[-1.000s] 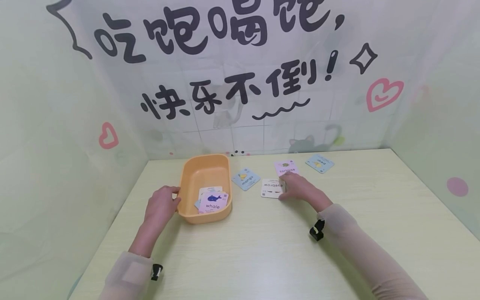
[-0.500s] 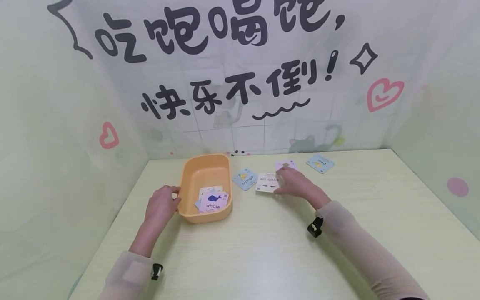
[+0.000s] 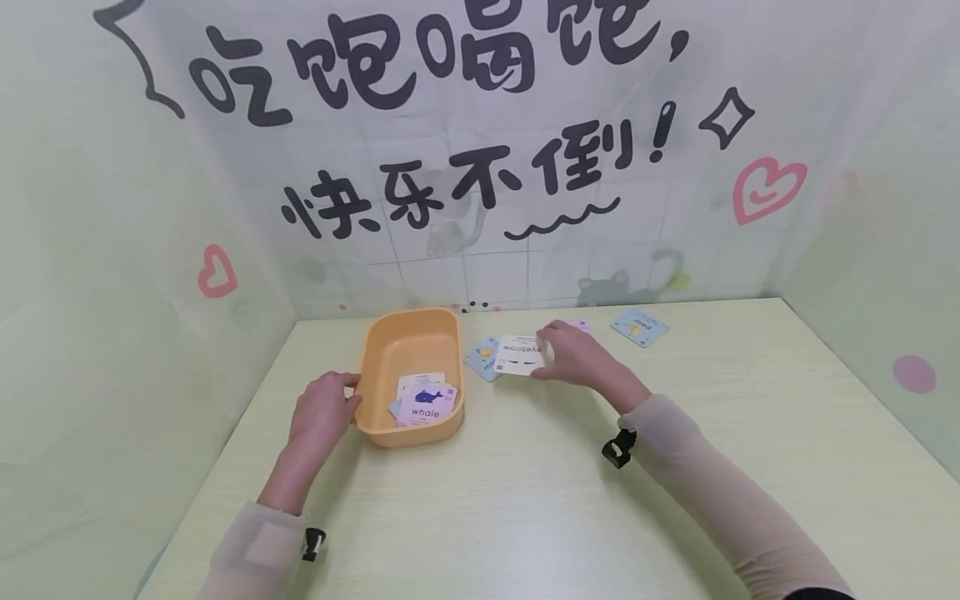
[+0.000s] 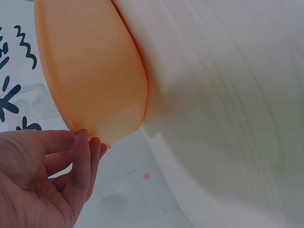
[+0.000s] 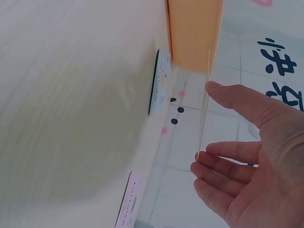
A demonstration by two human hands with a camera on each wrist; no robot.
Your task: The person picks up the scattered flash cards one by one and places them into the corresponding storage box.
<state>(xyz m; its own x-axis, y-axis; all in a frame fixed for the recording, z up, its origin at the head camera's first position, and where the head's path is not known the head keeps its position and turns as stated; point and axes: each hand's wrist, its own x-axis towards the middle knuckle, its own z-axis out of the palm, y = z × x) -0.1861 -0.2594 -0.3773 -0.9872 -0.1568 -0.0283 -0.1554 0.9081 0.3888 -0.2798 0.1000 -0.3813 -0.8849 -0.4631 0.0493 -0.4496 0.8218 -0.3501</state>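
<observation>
Makeshift tabletop booth, cartoon backdrop (image 3: 465,167), pale wooden table (image 3: 525,500), word cards (image 3: 640,326)

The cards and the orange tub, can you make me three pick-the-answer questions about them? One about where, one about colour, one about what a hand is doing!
1. Where is the whale card?
A. Inside the orange tub
B. On the table by the pear card
C. In the right hand

2. What colour is the pear card?
A. Red
B. Blue
C. Black

3. What is the right hand doing?
A. Resting flat, holding nothing
B. Gripping the tub
C. Pinching the eyebrow card

Answers: 1 A, it lies in the tub. 2 B, its face is light blue. 3 C, thumb and fingers hold the card's edge, lifted off the table.
</observation>
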